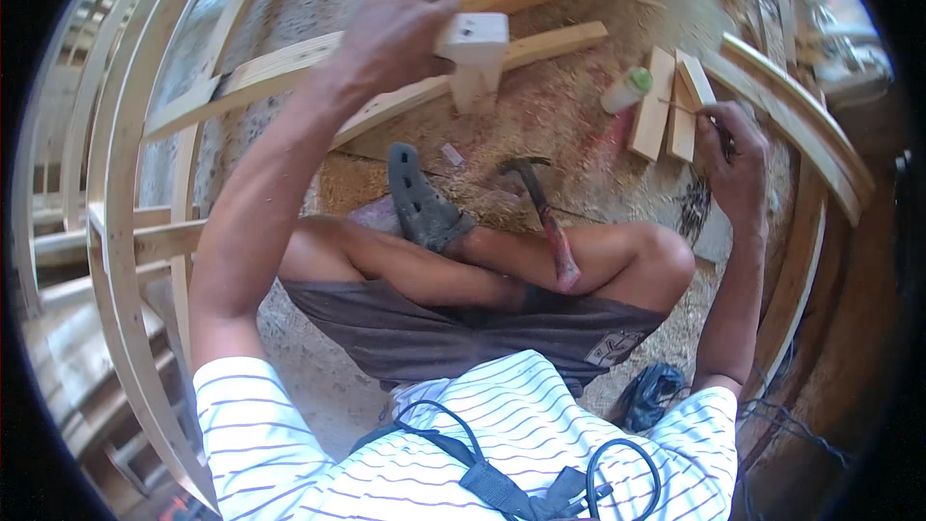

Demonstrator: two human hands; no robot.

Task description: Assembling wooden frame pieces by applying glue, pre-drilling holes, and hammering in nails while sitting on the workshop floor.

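My left hand (391, 48) is closed on the upper end of a pale wooden post (476, 72). Two small dark marks show on the post's top face. On the right, my right hand (738, 159) is closed in a pinch, with a thin stick-like piece (681, 106) poking out leftward from the fingertips; its kind is too small to make out. Just beside these fingers lie short wooden blocks (652, 104). A white bottle with a green cap (627, 91) stands left of them. Across my crossed legs rests a claw hammer (548, 222) with a red handle.
Long wooden bars (540, 48) lie behind the post. At the left rises a slatted wooden frame (121, 183). More planks (796, 125) lean at the right. A black plastic bag (651, 396) sits beside my right hip. Sawdust covers the ground.
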